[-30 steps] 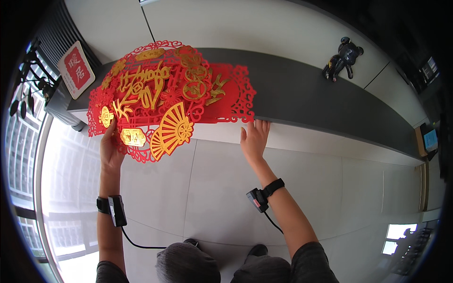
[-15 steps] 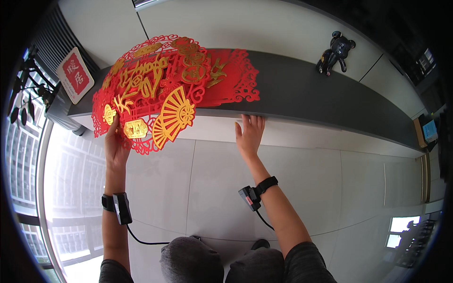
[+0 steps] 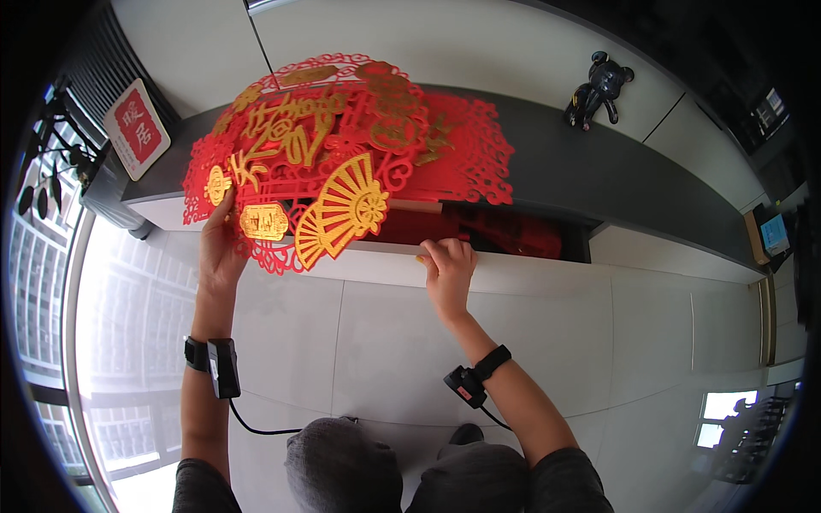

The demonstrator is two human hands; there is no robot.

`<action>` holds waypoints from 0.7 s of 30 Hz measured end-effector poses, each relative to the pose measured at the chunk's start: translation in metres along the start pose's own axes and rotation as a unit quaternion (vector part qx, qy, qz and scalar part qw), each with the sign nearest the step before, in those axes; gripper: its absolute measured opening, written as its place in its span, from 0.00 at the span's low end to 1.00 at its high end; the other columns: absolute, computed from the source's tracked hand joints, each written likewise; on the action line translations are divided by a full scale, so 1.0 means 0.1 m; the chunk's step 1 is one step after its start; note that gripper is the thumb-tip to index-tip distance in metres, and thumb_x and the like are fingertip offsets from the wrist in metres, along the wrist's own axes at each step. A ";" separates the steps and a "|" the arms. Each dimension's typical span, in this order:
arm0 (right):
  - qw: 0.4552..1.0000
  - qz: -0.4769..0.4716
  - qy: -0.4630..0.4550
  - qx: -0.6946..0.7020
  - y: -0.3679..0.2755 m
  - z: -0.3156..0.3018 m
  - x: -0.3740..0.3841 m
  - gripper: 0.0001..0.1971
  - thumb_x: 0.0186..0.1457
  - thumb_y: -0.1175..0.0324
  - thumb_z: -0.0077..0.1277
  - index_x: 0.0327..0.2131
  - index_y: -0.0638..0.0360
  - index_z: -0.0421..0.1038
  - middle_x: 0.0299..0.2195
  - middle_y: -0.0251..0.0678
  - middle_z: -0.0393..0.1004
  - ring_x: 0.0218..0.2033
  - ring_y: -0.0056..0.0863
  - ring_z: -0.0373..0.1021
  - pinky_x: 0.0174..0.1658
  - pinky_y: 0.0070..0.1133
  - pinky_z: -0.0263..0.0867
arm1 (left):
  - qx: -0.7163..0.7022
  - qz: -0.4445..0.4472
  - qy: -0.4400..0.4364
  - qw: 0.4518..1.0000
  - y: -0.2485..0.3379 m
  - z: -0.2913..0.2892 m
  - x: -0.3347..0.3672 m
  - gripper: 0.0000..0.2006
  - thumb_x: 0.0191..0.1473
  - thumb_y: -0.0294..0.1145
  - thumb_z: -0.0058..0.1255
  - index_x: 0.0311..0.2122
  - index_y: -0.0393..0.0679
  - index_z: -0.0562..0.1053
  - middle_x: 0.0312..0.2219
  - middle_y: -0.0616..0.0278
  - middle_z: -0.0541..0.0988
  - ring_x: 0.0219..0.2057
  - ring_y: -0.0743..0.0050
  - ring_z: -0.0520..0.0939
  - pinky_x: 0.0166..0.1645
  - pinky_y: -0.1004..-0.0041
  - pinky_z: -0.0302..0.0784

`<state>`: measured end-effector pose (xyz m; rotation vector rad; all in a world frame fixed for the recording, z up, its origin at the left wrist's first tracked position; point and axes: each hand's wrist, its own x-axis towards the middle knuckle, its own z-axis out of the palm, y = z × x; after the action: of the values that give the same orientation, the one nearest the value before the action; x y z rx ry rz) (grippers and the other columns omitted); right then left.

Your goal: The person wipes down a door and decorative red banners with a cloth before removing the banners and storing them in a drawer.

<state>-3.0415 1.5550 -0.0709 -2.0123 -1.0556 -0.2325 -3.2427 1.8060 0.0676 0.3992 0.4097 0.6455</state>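
My left hand (image 3: 221,244) grips the lower left edge of a large red and gold paper-cut decoration (image 3: 342,145), with a gold fan shape on its lower right. The decoration is raised above the dark cabinet top, hiding part of it. My right hand (image 3: 450,272) has its fingers hooked over the front edge of a white drawer (image 3: 534,272). That drawer stands partly pulled out below the cabinet top. Inside it lie red items (image 3: 517,235), in shadow and too dark to make out.
The long dark cabinet top (image 3: 667,188) curves off to the right. On it stand a black bear figurine (image 3: 603,90) and, at the left, a red and white sign (image 3: 137,128). A small box with a blue patch (image 3: 774,232) sits at the far right. Pale tiles (image 3: 385,368) cover the floor.
The drawer has come open toward me, with my right hand curled over its front. My left hand and the decoration have shifted slightly right.
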 end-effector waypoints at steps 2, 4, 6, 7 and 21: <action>0.999 -0.049 0.009 0.007 0.10 0.14 0.16 0.10 0.42 0.74 0.57 0.32 0.53 0.72 0.27 0.28 0.64 0.33 0.30 0.61 0.43 0.29 0.56 | 0.001 0.012 -0.006 1.000 -0.09 0.02 0.03 0.16 0.59 0.28 0.40 0.51 0.35 0.63 0.48 0.50 0.71 0.49 0.61 0.73 0.54 0.63 0.71; 0.994 -0.103 -0.024 0.017 0.17 0.29 0.34 0.10 0.41 0.73 0.57 0.32 0.52 0.72 0.25 0.28 0.63 0.32 0.30 0.61 0.43 0.29 0.56 | -0.011 0.031 -0.029 0.999 -0.17 0.02 0.02 0.17 0.59 0.29 0.39 0.52 0.34 0.61 0.48 0.48 0.70 0.48 0.60 0.74 0.53 0.62 0.72; 0.989 -0.139 -0.048 0.015 0.07 0.37 0.40 0.10 0.41 0.71 0.58 0.32 0.53 0.73 0.27 0.29 0.66 0.32 0.32 0.63 0.41 0.30 0.57 | -0.009 0.036 -0.018 0.999 -0.17 0.01 -0.12 0.17 0.59 0.29 0.39 0.52 0.33 0.61 0.47 0.47 0.71 0.47 0.60 0.74 0.52 0.62 0.72; 0.986 -0.163 -0.039 0.025 0.03 0.41 0.43 0.11 0.41 0.71 0.58 0.32 0.53 0.73 0.29 0.30 0.68 0.33 0.34 0.65 0.40 0.31 0.58 | -0.015 0.053 -0.017 0.998 -0.18 0.00 -0.16 0.17 0.59 0.29 0.39 0.52 0.33 0.61 0.47 0.47 0.71 0.47 0.60 0.74 0.52 0.62 0.72; 0.959 -0.219 -0.175 0.033 -0.24 0.61 -0.09 0.13 0.40 0.69 0.58 0.34 0.52 0.74 0.26 0.34 0.65 0.31 0.31 0.62 0.39 0.28 0.60 | 0.059 0.070 0.000 0.996 -0.26 0.09 -0.18 0.11 0.56 0.30 0.44 0.43 0.38 0.68 0.36 0.60 0.78 0.30 0.78 0.80 0.15 0.85 0.69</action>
<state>-3.0772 1.6021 -0.1004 -1.7742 -1.7100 -0.0675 -3.2383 1.7730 0.0671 0.5444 0.4239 0.7602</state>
